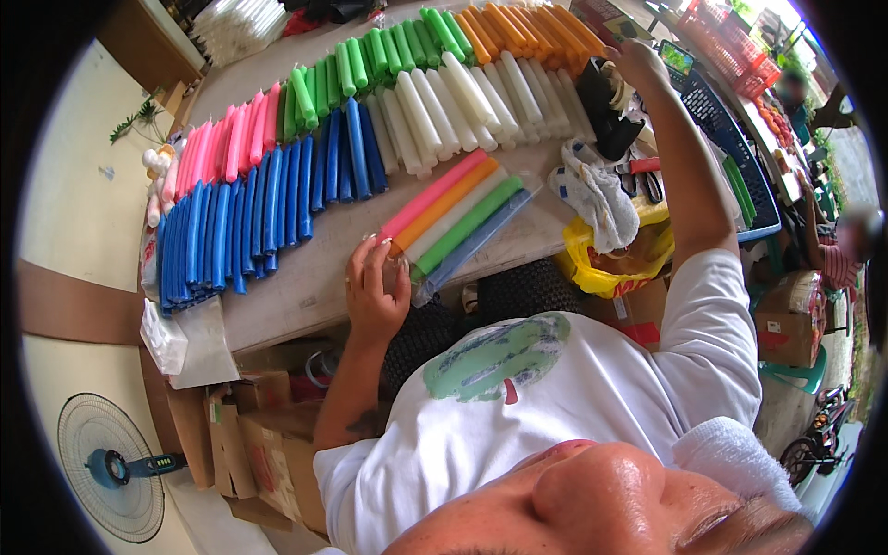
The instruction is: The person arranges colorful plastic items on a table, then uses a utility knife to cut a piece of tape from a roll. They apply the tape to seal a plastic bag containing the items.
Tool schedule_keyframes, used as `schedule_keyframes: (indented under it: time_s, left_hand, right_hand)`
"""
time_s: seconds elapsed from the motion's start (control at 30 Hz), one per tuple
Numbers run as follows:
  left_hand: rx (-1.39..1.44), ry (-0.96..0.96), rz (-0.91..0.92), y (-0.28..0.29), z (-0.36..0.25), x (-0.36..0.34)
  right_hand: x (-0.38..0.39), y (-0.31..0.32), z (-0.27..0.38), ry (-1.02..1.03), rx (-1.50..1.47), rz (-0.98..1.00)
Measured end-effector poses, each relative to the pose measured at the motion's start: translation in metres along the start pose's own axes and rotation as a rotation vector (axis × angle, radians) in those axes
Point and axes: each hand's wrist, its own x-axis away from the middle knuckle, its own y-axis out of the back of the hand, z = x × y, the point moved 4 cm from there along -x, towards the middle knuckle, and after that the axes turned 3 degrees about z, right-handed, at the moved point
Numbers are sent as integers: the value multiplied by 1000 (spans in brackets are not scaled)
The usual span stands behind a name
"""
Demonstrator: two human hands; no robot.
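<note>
A flat clear pack of candles [460, 215] in pink, orange, white, green and blue lies slantwise near the table's front edge. My left hand [377, 289] has its bent fingers closed on the pack's lower left end. My right arm stretches to the far right, where my right hand [638, 67] is beside the ends of the orange candles [527, 35] and above a black device [610, 111]; its fingers are too small and partly hidden to read. Rows of blue candles [245, 208], pink candles [227, 143], green candles [370, 60] and white candles [462, 106] lie beyond the pack.
A white cloth [597, 194] lies at the table's right edge over a yellow plastic bag [578, 254]. Farther right are a dark blue crate [717, 120] and a red basket [726, 46]. Cardboard boxes [277, 453] and a fan [111, 467] stand lower left. People sit at the far right.
</note>
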Motion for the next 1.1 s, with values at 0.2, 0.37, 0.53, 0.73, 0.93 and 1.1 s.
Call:
schedule_keyframes:
  time_s: [0.2, 0.37, 0.53, 0.73, 0.93, 1.1]
  left_hand:
    - [17, 13, 4, -1, -2, -3]
    - [-8, 35, -2, -2, -1, -1]
    - [-21, 28, -3, -1, -2, -1]
    - [-40, 29, 3, -3, 0, 0]
    - [-40, 41, -1, -4, -1, 0]
    - [-45, 31, -7, -4, 0, 0]
  right_hand:
    - [51, -23, -76, -187, -326, 300]
    - [79, -75, -79, -345, -764, 380]
    - [67, -72, -78, -351, -712, 373]
    - [69, -69, -66, -433, -875, 406]
    - [68, -75, -66, -482, -956, 382]
    - [70, -78, -65, -491, -1094, 320]
